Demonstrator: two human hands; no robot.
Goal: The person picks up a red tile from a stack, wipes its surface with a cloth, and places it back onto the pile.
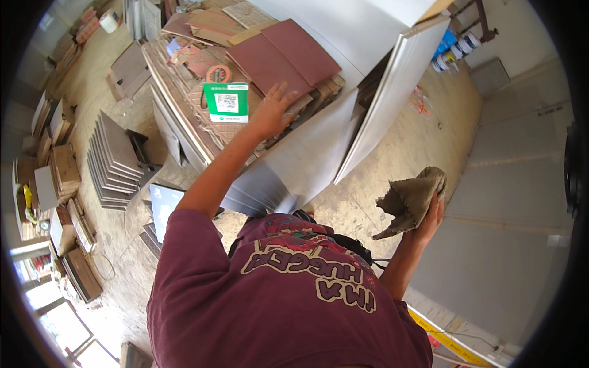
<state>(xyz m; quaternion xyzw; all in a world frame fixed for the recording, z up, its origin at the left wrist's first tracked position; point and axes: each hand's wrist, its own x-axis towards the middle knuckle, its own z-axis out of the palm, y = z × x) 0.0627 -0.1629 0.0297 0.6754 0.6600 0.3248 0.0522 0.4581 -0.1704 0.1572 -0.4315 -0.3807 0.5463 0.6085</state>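
Note:
My left hand point(274, 112) reaches forward over a cluttered stack, its fingers apart and nothing in them. Its fingertips are at the near edge of a dark red-brown board point(281, 55); whether they touch it I cannot tell. Left of this hand, a green card point(226, 103) with a printed square code lies on the stack beside an orange ring-shaped roll point(218, 74), which looks like tape. Out to the right, my right hand point(431, 216) is closed around a ragged grey-brown cloth point(410, 199). The cloth bunches at the top and hangs in torn edges.
Large glossy panels point(307, 161) lean against the stack in front of me. A pale panel edge point(392, 101) juts out to their right. Several grey slabs point(110, 162) stand in a row at the left, with cardboard boxes point(64, 167) beyond. Red string point(421, 101) lies on the floor.

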